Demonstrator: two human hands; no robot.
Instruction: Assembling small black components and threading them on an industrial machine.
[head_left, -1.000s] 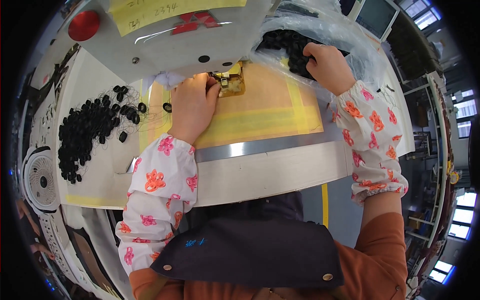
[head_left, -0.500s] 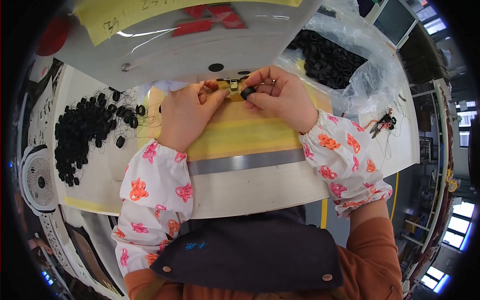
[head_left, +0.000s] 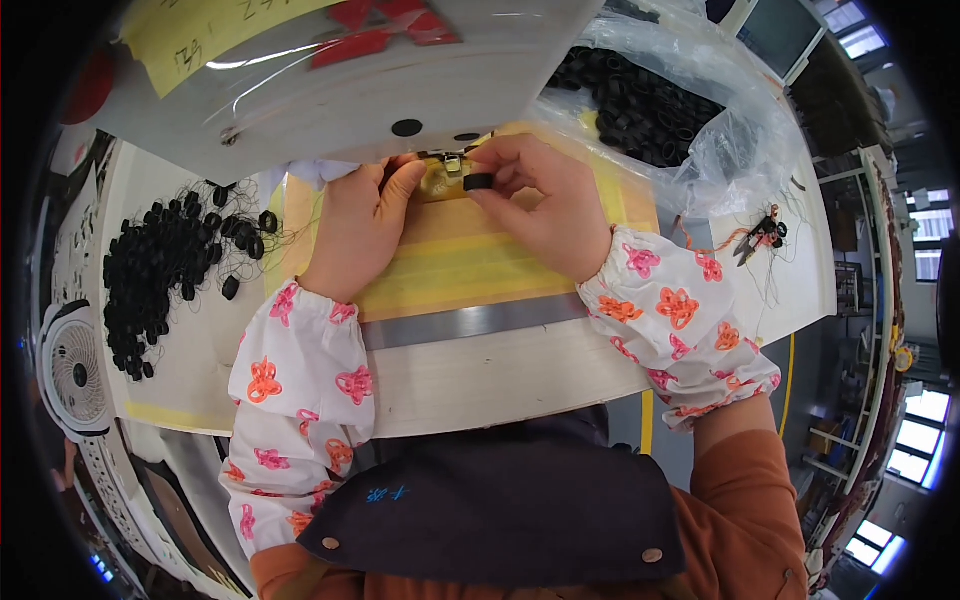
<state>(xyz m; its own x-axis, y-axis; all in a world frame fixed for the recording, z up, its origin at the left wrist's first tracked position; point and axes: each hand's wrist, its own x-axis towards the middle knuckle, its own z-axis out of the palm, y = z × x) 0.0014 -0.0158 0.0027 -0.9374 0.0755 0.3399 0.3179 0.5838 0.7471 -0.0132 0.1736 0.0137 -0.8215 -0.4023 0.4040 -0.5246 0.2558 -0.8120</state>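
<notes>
Beneath the head of a grey sewing machine [head_left: 400, 75], the metal presser foot [head_left: 453, 164] sits between my two hands. My right hand [head_left: 545, 205] pinches a small black fabric ring [head_left: 479, 181] between thumb and fingers, just to the right of the foot. To the left of the foot is my left hand [head_left: 355, 225], its fingers curled and the thumb close against them. Whatever it may hold is too small or hidden to make out. Yellow tape [head_left: 460, 250] covers the machine bed under both hands.
At the left lies a heap of black rings [head_left: 155, 270] trailing loose threads. A clear plastic bag [head_left: 745, 150] full of more black rings stands at the back right. Thread snips [head_left: 750, 243] rest on the right of the table. A white fan [head_left: 78, 370] is beyond the left edge.
My left hand has drawn back a little leftward from the presser foot. The ring in my right hand has turned and now shows its side. The whole view has shifted slightly.
</notes>
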